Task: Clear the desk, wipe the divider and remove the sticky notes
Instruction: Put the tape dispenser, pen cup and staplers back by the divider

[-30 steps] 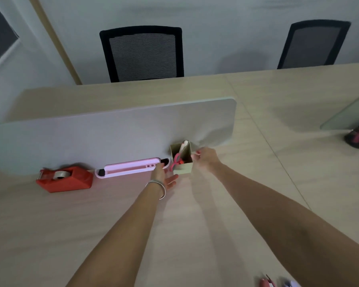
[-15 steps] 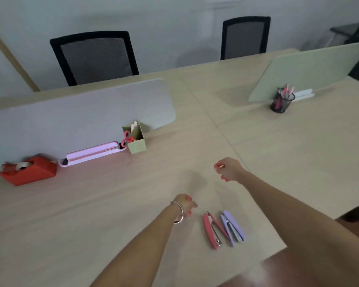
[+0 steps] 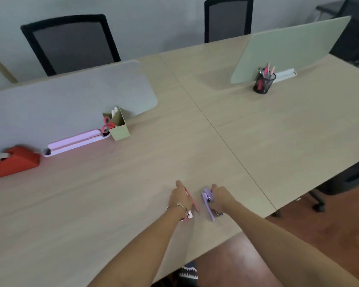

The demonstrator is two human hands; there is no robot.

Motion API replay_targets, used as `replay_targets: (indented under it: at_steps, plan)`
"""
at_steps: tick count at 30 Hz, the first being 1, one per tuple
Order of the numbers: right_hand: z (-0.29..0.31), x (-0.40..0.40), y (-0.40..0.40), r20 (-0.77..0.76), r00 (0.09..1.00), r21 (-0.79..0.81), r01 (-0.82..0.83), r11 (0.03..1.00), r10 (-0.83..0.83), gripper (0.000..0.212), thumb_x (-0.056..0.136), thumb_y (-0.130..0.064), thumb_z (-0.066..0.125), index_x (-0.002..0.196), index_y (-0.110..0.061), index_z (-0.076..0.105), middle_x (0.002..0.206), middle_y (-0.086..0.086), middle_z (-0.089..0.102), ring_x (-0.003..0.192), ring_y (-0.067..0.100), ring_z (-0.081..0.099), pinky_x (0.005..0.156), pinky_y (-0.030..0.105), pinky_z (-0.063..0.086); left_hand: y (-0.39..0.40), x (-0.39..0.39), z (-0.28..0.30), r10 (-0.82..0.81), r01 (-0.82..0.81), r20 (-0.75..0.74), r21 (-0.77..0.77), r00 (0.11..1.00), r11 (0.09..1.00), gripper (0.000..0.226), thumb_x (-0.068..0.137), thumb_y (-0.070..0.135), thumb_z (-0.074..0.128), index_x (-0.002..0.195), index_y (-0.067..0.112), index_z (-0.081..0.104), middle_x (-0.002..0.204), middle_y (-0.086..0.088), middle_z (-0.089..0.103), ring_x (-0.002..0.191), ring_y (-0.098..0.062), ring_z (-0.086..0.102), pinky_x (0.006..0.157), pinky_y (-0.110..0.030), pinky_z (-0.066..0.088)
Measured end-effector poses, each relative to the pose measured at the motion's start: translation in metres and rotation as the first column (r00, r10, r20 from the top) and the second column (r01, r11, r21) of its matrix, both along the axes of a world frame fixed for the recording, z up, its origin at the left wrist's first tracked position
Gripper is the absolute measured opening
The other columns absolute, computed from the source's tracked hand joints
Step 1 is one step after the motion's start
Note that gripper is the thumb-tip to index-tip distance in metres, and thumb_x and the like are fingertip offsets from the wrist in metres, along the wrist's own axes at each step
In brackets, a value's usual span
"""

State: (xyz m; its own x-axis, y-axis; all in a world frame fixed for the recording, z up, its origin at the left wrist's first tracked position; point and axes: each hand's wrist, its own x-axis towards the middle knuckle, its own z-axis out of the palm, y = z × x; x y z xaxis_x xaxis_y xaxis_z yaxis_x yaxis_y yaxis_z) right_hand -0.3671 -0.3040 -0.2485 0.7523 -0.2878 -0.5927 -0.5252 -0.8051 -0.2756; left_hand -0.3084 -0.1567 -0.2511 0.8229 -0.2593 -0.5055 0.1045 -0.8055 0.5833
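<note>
Near the desk's front edge my left hand (image 3: pixel 180 197) grips a red stapler (image 3: pixel 193 201) and my right hand (image 3: pixel 221 198) grips a purple stapler (image 3: pixel 207 201); both staplers lie on the wood. Against the grey divider (image 3: pixel 71 100) at the back stand a tan paper box (image 3: pixel 120 127) with red scissors (image 3: pixel 107 123) in it, a pink tray (image 3: pixel 75 141) and a red tape dispenser (image 3: pixel 13 162). I see no sticky notes on the divider.
The wooden desk (image 3: pixel 133 172) joins a second desk on the right, where a green divider (image 3: pixel 288 48) and a black mesh pen cup (image 3: pixel 263 83) stand. Two black chairs (image 3: pixel 71 44) wait behind. Brown floor lies at the lower right.
Both hands left the tan box at the divider, drew back to the front edge and closed on the two staplers. My view swung right.
</note>
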Motion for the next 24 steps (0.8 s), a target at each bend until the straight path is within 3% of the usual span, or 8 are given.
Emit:
replay_targets:
  at_steps: [2,4,6,7,9,13,18,24]
  plan:
    - [0.005,0.009,0.007,-0.036,0.999,0.006,-0.033,0.999,0.033,0.020,0.081,-0.019,0.057,0.076,-0.014,0.038,0.107,0.019,0.064,0.094,0.033,0.060,0.068,0.034,0.042,0.015,0.018,0.012,0.072,-0.077,-0.054,-0.102,0.996,0.992,0.020,0.080,0.008,0.050,0.094,0.013,0.036,0.091,-0.008,0.052,0.076,-0.027,0.050,0.063,-0.030,0.043]
    - [0.011,0.021,0.010,-0.067,0.997,0.049,-0.032,0.998,0.035,0.027,0.078,-0.020,0.053,0.054,-0.017,0.042,0.074,0.010,0.072,0.074,0.029,0.064,0.060,0.025,0.049,0.034,0.040,0.029,0.186,-0.210,-0.142,-0.182,0.972,0.961,0.025,0.076,0.008,0.056,0.094,0.014,0.041,0.092,-0.007,0.051,0.076,-0.026,0.052,0.053,-0.026,0.041]
    - [0.023,0.041,0.012,-0.064,0.998,0.109,-0.002,0.994,0.009,0.033,0.073,-0.022,0.055,0.043,-0.017,0.043,0.030,-0.003,0.051,0.043,0.019,0.054,0.037,0.018,0.038,0.058,0.069,0.055,0.274,-0.340,-0.257,-0.268,0.927,0.901,0.026,0.076,0.005,0.058,0.098,0.011,0.045,0.086,-0.007,0.053,0.071,-0.024,0.056,0.049,-0.026,0.045]
    - [0.031,0.054,0.014,-0.056,0.998,0.149,0.006,0.989,0.002,0.032,0.071,-0.021,0.057,0.043,-0.016,0.044,0.022,-0.004,0.041,0.032,0.014,0.045,0.032,0.018,0.031,0.072,0.085,0.072,0.291,-0.384,-0.304,-0.313,0.907,0.869,0.023,0.078,0.002,0.057,0.099,0.006,0.049,0.080,-0.008,0.054,0.066,-0.023,0.057,0.051,-0.028,0.049]
    - [0.048,0.079,0.019,-0.038,0.999,0.236,-0.004,0.972,0.013,0.020,0.068,-0.018,0.057,0.049,-0.012,0.053,0.023,-0.005,0.040,0.025,0.010,0.033,0.034,0.016,0.025,0.098,0.115,0.105,0.277,-0.448,-0.406,-0.423,0.871,0.787,0.014,0.085,-0.004,0.049,0.096,-0.003,0.057,0.073,-0.011,0.055,0.064,-0.023,0.058,0.058,-0.035,0.053]
    - [0.088,0.137,0.037,0.080,0.996,0.447,-0.012,0.895,-0.027,0.012,0.071,-0.009,0.055,0.061,-0.006,0.062,0.047,0.010,0.054,0.036,0.014,0.032,0.040,0.019,0.023,0.141,0.169,0.177,0.343,-0.581,-0.474,-0.577,0.811,0.574,0.020,0.093,-0.008,0.034,0.086,0.001,0.051,0.079,-0.016,0.058,0.074,-0.029,0.058,0.080,-0.049,0.049]
    - [0.154,0.230,0.070,0.203,0.948,0.701,0.035,0.712,-0.246,0.021,0.087,-0.004,0.054,0.070,-0.008,0.066,0.060,0.010,0.063,0.052,0.015,0.050,0.046,0.022,0.033,0.182,0.261,0.238,0.446,-0.434,-0.172,-0.679,0.878,0.592,0.011,0.089,-0.008,0.043,0.095,-0.003,0.051,0.095,-0.022,0.060,0.088,-0.035,0.062,0.075,-0.043,0.057]
    - [0.217,0.309,0.105,0.305,0.870,0.826,-0.038,0.563,-0.388,0.034,0.091,0.003,0.039,0.073,0.002,0.068,0.068,0.023,0.069,0.070,0.019,0.057,0.059,0.025,0.045,0.174,0.332,0.267,0.662,-0.361,0.292,-0.654,0.690,0.665,0.023,0.084,0.002,0.056,0.104,0.010,0.047,0.093,-0.003,0.056,0.087,-0.025,0.060,0.083,-0.039,0.055]
